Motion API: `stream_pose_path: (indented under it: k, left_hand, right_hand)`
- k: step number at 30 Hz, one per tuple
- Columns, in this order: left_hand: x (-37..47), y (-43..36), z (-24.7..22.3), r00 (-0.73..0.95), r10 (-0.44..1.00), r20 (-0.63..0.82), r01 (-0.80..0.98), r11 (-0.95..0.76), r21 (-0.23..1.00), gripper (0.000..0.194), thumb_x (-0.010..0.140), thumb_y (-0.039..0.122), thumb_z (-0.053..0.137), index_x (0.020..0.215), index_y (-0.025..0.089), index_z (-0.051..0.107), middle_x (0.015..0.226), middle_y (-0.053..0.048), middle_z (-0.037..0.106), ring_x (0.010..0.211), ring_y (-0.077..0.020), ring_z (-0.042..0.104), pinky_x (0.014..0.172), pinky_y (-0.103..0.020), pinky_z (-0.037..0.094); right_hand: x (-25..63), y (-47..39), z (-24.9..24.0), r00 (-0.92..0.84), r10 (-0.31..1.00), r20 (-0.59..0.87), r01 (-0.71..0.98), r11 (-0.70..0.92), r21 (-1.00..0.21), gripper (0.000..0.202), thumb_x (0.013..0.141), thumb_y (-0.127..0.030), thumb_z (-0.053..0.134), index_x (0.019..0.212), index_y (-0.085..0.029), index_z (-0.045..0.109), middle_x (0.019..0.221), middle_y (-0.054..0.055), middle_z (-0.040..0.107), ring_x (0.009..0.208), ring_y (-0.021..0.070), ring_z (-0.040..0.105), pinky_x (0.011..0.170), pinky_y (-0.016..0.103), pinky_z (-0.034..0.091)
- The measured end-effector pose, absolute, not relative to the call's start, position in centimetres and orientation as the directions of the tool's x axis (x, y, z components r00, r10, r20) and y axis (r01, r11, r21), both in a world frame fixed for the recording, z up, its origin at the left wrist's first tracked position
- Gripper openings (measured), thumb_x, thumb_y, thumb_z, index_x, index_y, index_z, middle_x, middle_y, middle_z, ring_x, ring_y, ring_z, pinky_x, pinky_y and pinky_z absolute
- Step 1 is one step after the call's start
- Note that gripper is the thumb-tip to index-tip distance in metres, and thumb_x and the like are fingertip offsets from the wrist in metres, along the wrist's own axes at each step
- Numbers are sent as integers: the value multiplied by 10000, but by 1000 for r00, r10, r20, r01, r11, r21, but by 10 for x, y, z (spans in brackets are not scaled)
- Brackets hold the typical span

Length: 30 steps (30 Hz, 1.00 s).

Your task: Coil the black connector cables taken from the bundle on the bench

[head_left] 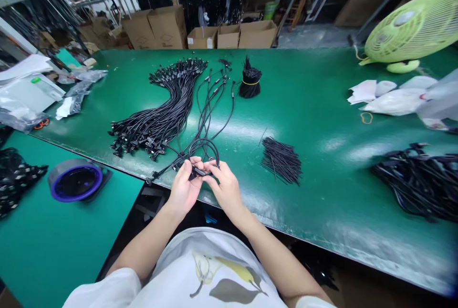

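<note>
Near the table's front edge, my left hand (186, 185) and my right hand (224, 185) are both closed on one black cable (213, 148), which is bent into a loop above my fingers. A thicker dark piece of it shows between my fingertips. Just beyond lie several loose black cables (205, 112) with small connectors at their ends. To their left is a large bundle of black cables (175, 100). A pile of short, thin black ties (281, 160) rests to the right of my right hand. Farther back stands a bunch of black ties (250, 81) held by a yellow band.
A green fan (411, 24) stands at the back right, near white paper and plastic bags (397, 100). More black cables (422, 181) lie at the right. On the left side table sits a purple-rimmed round holder (76, 181). Cardboard boxes (232, 36) stand behind the table.
</note>
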<state>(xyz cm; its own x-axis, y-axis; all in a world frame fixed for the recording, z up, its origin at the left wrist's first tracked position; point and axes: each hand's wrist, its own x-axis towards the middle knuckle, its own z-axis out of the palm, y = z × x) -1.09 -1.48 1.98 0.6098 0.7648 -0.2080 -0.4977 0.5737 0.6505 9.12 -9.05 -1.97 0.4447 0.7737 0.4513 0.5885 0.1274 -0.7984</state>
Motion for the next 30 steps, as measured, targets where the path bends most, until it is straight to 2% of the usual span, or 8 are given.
stream_pose_path:
  k: [5, 9, 11, 13, 16, 20, 25, 30]
  left_hand:
    - [-18, -16, 19, 650, 751, -120, -447, 505, 738, 320, 794, 419, 746, 917, 140, 650, 714, 5, 585, 769, -139, 613, 728, -268, 490]
    - [-24, -18, 17, 652, 748, -122, -386, 466, 796, 298, 841, 418, 694, 809, 134, 609, 556, 66, 420, 496, -49, 411, 535, -198, 345]
    - [-25, -21, 14, 694, 708, -130, -304, 452, 838, 307, 860, 423, 667, 799, 131, 596, 543, 75, 387, 463, -39, 352, 510, -196, 289]
    - [-26, -25, 11, 756, 638, -148, -183, 423, 888, 325, 873, 449, 634, 809, 135, 584, 550, 74, 382, 470, -49, 360, 516, -208, 286]
    - [-27, -28, 7, 806, 575, -141, -3, 242, 970, 308, 915, 461, 555, 899, 154, 574, 611, 50, 446, 554, -94, 454, 593, -243, 363]
    - [-24, -29, 0, 787, 613, -70, 220, -174, 960, 247, 966, 368, 449, 1035, 165, 572, 781, -15, 562, 708, -149, 524, 742, -296, 432]
    - [-14, -42, -12, 860, 511, 7, 232, -402, 886, 343, 971, 287, 387, 1254, 144, 519, 1177, -148, 598, 1062, -251, 575, 970, -402, 430]
    - [-11, -62, -22, 927, 371, -45, 164, -297, 941, 338, 957, 319, 435, 1209, 127, 553, 1208, -172, 609, 1162, -295, 542, 988, -449, 433]
  right_hand:
    - [85, -92, -22, 447, 844, 298, 297, 175, -939, 202, 883, -334, 620, 1049, -224, 654, 1105, 71, 585, 1030, 201, 594, 930, 350, 487]
    - [97, -97, -17, 576, 811, 102, -199, 261, -945, 414, 835, -428, 675, 1173, -270, 496, 1215, 54, 529, 906, 146, 619, 819, 321, 523]
    - [104, -98, -11, 550, 835, -26, -394, 232, -890, 357, 873, -495, 612, 1080, -225, 501, 928, 10, 583, 686, 98, 563, 660, 245, 493]
    - [109, -99, -2, 412, 906, -97, -528, 151, -835, 368, 869, -538, 603, 881, -180, 522, 593, -72, 407, 495, 64, 368, 511, 189, 374]
    - [108, -102, 10, 299, 945, -131, -680, 115, -724, 444, 840, -569, 625, 700, -181, 459, 530, -107, 180, 469, 56, 165, 440, 182, 241]
    - [93, -108, 18, 463, 884, -67, -519, 210, -828, 449, 860, -599, 578, 711, -186, 487, 678, -33, 378, 572, 84, 351, 523, 205, 379]
    - [83, -114, 18, 627, 764, 153, -79, 257, -963, 430, 943, -570, 439, 817, -183, 576, 1170, 93, 528, 995, 168, 547, 823, 293, 489]
    - [92, -113, 15, 674, 726, 139, -48, 231, -972, 403, 767, -513, 726, 773, -205, 466, 859, -8, 511, 708, 105, 519, 656, 252, 470]
